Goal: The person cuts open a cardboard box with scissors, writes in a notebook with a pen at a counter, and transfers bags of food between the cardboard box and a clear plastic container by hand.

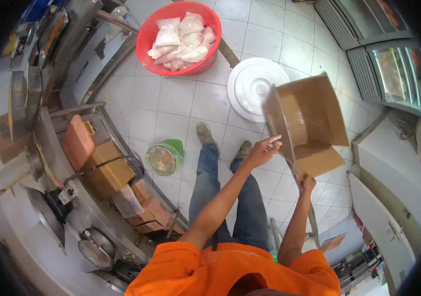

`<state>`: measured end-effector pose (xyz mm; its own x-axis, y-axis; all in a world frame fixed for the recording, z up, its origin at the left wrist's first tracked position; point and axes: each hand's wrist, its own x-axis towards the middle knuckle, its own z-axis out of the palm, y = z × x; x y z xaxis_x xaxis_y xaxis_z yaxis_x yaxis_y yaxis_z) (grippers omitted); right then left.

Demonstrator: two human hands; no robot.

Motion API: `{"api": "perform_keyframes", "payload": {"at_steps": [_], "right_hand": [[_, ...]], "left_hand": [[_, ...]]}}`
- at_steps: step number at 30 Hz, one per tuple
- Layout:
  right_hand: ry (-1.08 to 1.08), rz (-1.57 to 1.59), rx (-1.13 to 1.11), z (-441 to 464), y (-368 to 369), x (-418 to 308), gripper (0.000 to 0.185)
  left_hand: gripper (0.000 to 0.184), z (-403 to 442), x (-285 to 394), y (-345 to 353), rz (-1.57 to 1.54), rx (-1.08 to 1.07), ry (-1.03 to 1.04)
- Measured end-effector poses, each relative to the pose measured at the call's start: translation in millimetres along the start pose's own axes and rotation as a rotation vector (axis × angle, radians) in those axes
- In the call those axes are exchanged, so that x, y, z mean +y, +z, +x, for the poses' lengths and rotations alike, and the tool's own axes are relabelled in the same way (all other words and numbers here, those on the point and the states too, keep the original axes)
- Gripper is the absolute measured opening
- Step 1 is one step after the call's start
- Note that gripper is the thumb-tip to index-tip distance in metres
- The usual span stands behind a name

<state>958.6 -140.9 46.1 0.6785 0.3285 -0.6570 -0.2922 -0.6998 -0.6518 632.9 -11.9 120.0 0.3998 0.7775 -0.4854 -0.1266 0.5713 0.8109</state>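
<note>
An open, unfolded-top cardboard box [316, 116] is tilted in front of me at the right, its inside facing me and bare. My right hand [307, 184] is closed on the near lower edge of the box, by a flap. My left hand [265, 150] is beside the box's left flap, its fingers partly stretched out towards the cardboard; whether they touch it is unclear. Behind the box, a round white lid [250, 86] lies on the floor, partly covered by it.
A red tub [143, 49] of filled plastic bags stands ahead. A green-wrapped bucket [161, 159] is left of my feet. A metal counter [116, 222] with boxes and pans runs along the left. Glass-front fridges [400, 69] and a white chest [385, 227] line the right.
</note>
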Motion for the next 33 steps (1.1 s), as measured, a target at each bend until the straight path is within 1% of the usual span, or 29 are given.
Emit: {"api": "perform_keyframes", "payload": {"at_steps": [2, 3, 5, 6, 8, 9, 10, 12, 13, 15, 17, 19, 20, 21, 22, 24, 25, 26, 28, 29, 30, 31, 33], "right_hand": [[0.141, 0.090, 0.091, 31.2, -7.5, 18.0, 0.033], [0.127, 0.175, 0.071, 42.4, -9.8, 39.0, 0.034], [0.086, 0.350, 0.057, 70.4, -22.3, 89.6, 0.037], [0.159, 0.397, 0.119, 56.1, -6.9, 73.6, 0.041], [0.131, 0.439, 0.151, 60.1, 16.4, 73.4, 0.042], [0.117, 0.454, 0.163, 62.9, 24.2, 75.7, 0.042], [0.163, 0.465, 0.139, 64.5, 31.9, 84.9, 0.043], [0.243, 0.477, 0.087, 66.0, 45.4, 94.1, 0.044], [0.238, 0.418, 0.050, 55.1, 58.8, 83.0, 0.047], [0.232, 0.289, -0.034, -0.6, 112.9, 20.8, 0.053], [0.269, 0.060, -0.339, -8.5, 157.1, -13.6, 0.058], [0.134, -0.136, -0.630, -9.0, 210.0, -44.5, 0.056], [0.067, -0.283, -0.682, 5.7, 239.4, -49.6, 0.052], [0.002, -0.430, -0.737, 32.9, 271.0, -49.3, 0.049], [-0.092, -0.600, -0.734, 68.9, 296.6, -41.5, 0.055], [-0.198, -0.756, -0.723, 137.1, 339.1, -27.6, 0.049], [-0.250, -0.834, -0.713, 171.0, 360.3, -20.7, 0.046], [-0.283, -0.738, -0.770, 240.2, 364.3, 21.2, 0.042], [-0.210, -0.730, -0.767, 301.8, 388.5, 9.9, 0.038], [-0.275, -0.694, -0.763, 340.1, 391.4, 22.8, 0.038], [-0.411, -0.943, -0.598, 381.5, 404.2, 34.1, 0.041], [-0.449, -1.039, -0.495, 406.9, 410.2, 40.1, 0.047], [-0.442, -1.079, -0.333, 451.2, 419.5, 50.2, 0.062]], "left_hand": [[0.045, 2.8, -16.8, 2.5, 0.042, 0.064, -0.021], [0.041, 3.8, -29.5, 0.4, 0.067, 0.088, -0.033], [0.040, -7.0, -56.9, -20.4, 0.038, 0.145, -0.084], [0.039, -10.1, -66.7, -35.0, 0.019, 0.167, -0.107], [0.034, -19.3, -78.5, -62.1, 0.002, 0.297, -0.272], [0.033, -22.8, -80.1, -75.0, 0.031, 0.325, -0.283], [0.032, -25.3, -81.8, -90.6, 0.062, 0.358, -0.294], [0.030, -20.9, -86.0, -119.6, 0.026, 0.398, -0.324], [0.029, -15.9, -88.3, -131.3, 0.001, 0.423, -0.340], [0.029, 2.5, -85.5, -153.4, -0.001, 0.488, -0.387], [0.031, 40.9, -84.3, -181.0, 0.021, 0.512, -0.399], [0.037, 72.0, -97.1, -206.4, 0.052, 0.503, -0.411], [0.038, 92.7, -95.8, -218.1, 0.061, 0.497, -0.398], [0.034, 114.0, -104.2, -230.9, 0.056, 0.524, -0.417], [0.031, 136.4, -117.7, -245.3, 0.052, 0.547, -0.439], [0.032, 171.0, -157.3, -283.0, 0.010, 0.524, -0.384], [0.032, 187.7, -171.6, -301.3, 0.008, 0.553, -0.419], [0.032, 210.8, -183.8, -321.7, 0.008, 0.581, -0.439], [0.029, 253.3, -227.5, -371.9, 0.009, 0.524, -0.471], [0.029, 270.1, -251.4, -394.4, 0.332, 0.375, -0.422], [0.029, 286.8, -275.2, -416.7, 0.712, 0.249, -0.347], [0.029, 303.6, -297.8, -438.3, 1.041, 0.173, -0.240], [0.033, 350.4, -304.7, -448.8, 0.926, 0.231, -0.353]]}}
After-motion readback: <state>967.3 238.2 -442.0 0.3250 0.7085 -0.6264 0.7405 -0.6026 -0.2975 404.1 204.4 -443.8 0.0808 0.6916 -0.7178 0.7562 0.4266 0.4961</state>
